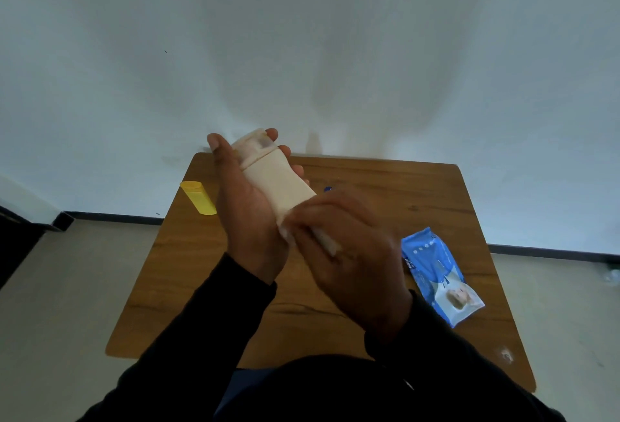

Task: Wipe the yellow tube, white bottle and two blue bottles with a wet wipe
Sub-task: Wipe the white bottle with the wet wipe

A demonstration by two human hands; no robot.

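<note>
Nearest, the right hand pinches a white wet wipe against the lower end of the cream-white plastic bottle, which the left hand grips, its long axis tilted up and away. Left of that bottle, the yellow plastic tube lies on the brown wooden table, closer to the left hand; only a blue sliver shows behind the hands.

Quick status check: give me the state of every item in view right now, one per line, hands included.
white bottle: lifted off the table, cap on, held tilted
left hand: grips the white bottle
right hand: holds the wet wipe against the bottle's lower end
wet wipe: bunched under the right hand's fingers
yellow tube: lying at the table's far left edge, untouched
wipes pack: lying flat on the table, to the right
blue bottles: mostly hidden behind the hands
</note>
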